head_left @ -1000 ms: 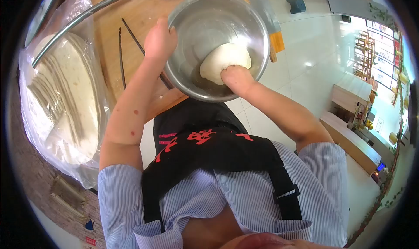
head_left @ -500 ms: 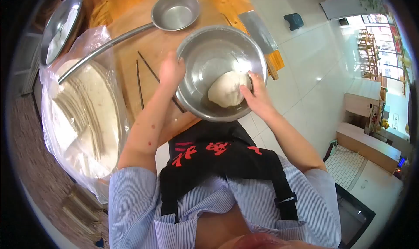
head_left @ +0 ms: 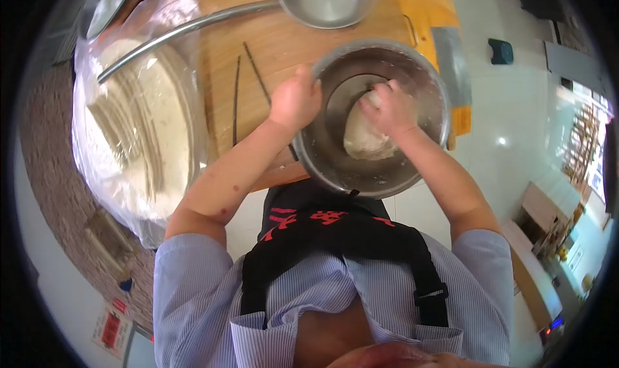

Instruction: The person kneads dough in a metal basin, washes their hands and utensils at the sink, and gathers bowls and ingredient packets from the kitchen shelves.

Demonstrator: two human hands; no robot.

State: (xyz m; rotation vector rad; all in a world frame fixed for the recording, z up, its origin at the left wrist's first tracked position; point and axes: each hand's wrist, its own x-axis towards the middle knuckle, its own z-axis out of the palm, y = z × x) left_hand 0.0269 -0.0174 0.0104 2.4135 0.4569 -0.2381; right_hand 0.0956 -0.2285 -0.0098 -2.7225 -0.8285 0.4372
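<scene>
From my post I have the dough (head_left: 366, 139) directly under my right fingers (head_left: 385, 96), lying on the floor of the steel bowl (head_left: 335, 165). Those fingers are curled in and appear to pinch the dough's far end, though blur hides exactly how deep the tips sit. My left fingers (head_left: 308, 87) look bent over the rim on the bowl's left side; I can't see their undersides, so I can't tell how firm that hold is.

What worries me is the bowl's footing. Its near side, toward me from both sets of fingers, seems to reach out past the edge of the bench (head_left: 419, 0), and I cannot tell how much of the base is borne. A hard downward push by the right fingers near that side could tip it, with only the left fingers to stop it. A strong pull on the dough could swing the bowl round if it clings to the steel.

Just left of my left fingers lie two dark sticks (head_left: 236, 103); a leftward slide of the bowl might knock them. Beyond the fingers sits the ladle (head_left: 329, 3), near the far rim, where a forward shove could nudge it.
</scene>
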